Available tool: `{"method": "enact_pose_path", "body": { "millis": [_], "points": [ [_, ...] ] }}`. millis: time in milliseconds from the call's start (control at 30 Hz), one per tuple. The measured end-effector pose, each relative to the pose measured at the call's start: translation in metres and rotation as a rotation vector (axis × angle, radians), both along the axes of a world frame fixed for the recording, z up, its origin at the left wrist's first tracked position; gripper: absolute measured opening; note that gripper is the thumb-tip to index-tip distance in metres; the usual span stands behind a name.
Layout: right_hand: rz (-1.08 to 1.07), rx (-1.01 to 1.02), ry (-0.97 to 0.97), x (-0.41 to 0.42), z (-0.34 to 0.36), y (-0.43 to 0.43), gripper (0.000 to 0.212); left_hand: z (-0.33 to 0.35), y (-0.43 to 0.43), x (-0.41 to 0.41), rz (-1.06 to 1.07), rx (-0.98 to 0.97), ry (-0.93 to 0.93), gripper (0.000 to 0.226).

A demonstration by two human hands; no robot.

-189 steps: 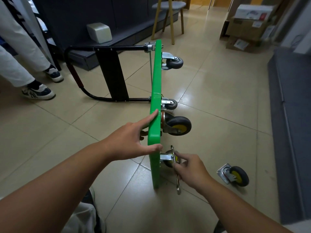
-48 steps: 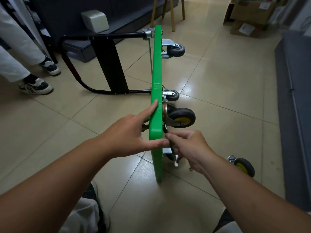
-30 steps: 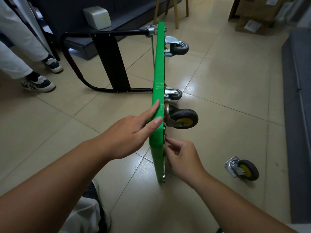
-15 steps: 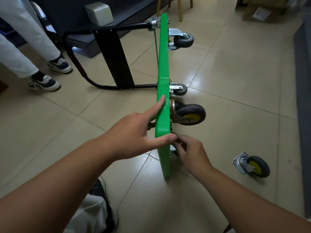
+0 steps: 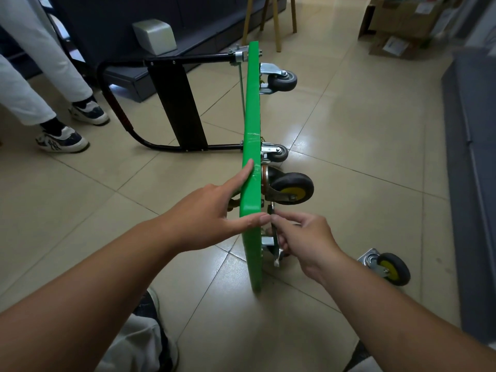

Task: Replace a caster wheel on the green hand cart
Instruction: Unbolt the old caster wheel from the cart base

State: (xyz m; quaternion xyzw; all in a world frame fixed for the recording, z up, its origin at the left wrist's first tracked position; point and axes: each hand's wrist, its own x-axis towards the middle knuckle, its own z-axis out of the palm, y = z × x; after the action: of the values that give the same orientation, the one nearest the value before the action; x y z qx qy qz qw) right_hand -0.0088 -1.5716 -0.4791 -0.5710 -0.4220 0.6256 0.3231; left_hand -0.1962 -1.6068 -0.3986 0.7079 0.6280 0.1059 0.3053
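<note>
Fingers (image 5: 287, 220) of my right hand (image 5: 308, 242) pinch the wrench (image 5: 276, 260) mid-frame, left hand (image 5: 204, 218) spread straight, bracing the green cart deck (image 5: 253, 103)

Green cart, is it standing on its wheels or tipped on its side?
Tipped: the green cart stands on its deck's edge, casters pointing sideways.

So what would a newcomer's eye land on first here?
The bright green cart stands on its edge in the middle of the tiled floor, with its wheels sticking out to the right. The left hand steadies its near top edge while the right hand pinches a slim metal tool against its underside. A loose yellow-hubbed caster lies on the floor further right.
</note>
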Motion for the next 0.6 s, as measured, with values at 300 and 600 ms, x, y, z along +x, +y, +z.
{"method": "enact_pose_path", "body": {
  "millis": [300,600],
  "points": [
    [-0.008,-0.019,0.007,-0.013,0.011,0.008,0.010,-0.002,0.002,-0.002,0.003,0.007,-0.003,0.110],
    [0.078,-0.062,0.034,-0.010,0.023,0.014,0.016,-0.006,0.002,-0.003,-0.037,-0.013,0.096,0.100]
  ]
}}
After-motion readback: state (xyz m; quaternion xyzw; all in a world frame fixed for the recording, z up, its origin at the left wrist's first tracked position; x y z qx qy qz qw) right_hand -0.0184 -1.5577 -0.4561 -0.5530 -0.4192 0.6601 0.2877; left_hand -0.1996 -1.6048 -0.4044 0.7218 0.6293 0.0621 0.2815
